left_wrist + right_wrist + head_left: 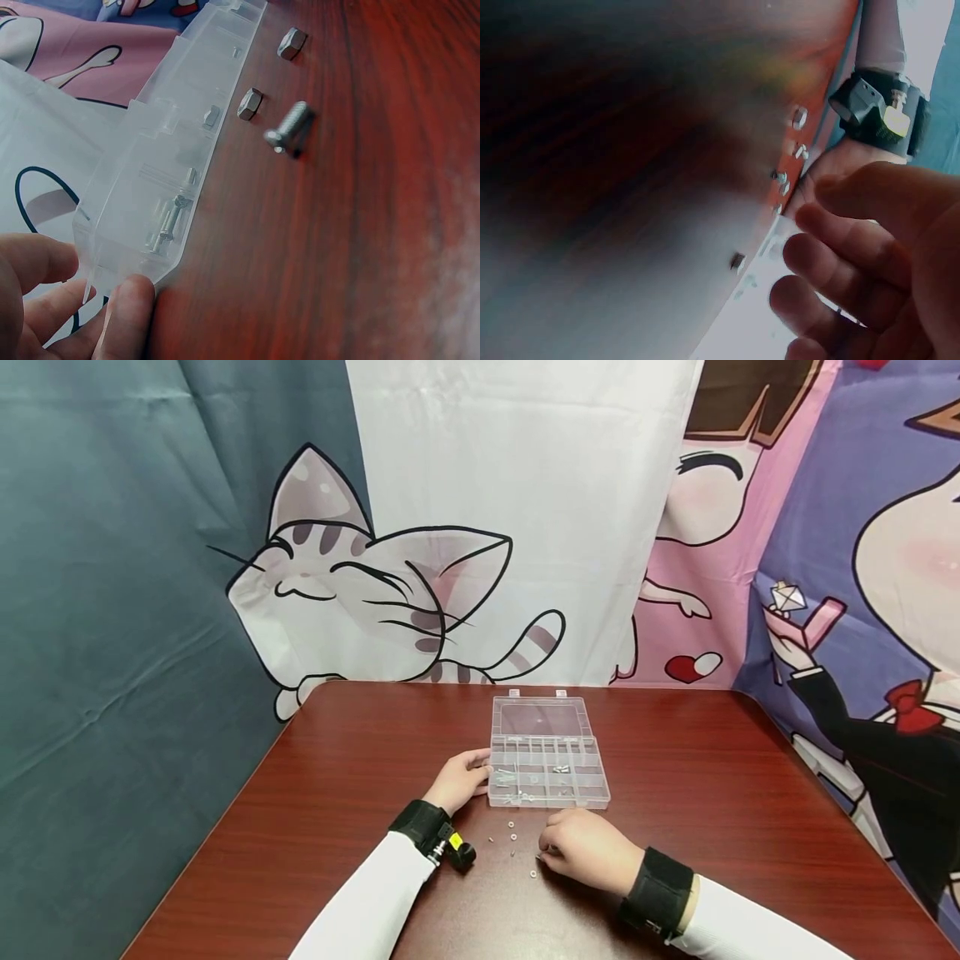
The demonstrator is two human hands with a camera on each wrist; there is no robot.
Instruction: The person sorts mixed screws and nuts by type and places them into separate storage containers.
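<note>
A clear plastic compartment box [549, 772] stands with its lid folded back, some screws and nuts in its cells. My left hand [459, 782] holds the box's near-left corner; the thumb [129, 311] presses the front wall and the fingers [37, 262] wrap the side. Just in front of the box, my right hand [588, 850] hovers low over the table with loosely bent fingers [806, 251]; nothing shows between thumb and forefinger. Left of that hand lie hex nuts [250, 103] and a screw [289, 127], scattered between the two hands.
The dark red wooden table [360, 852] reaches back to a printed cloth backdrop [525, 452] with cartoon figures. Black bands [657, 893] with small cameras [461, 856] are strapped around the wrists.
</note>
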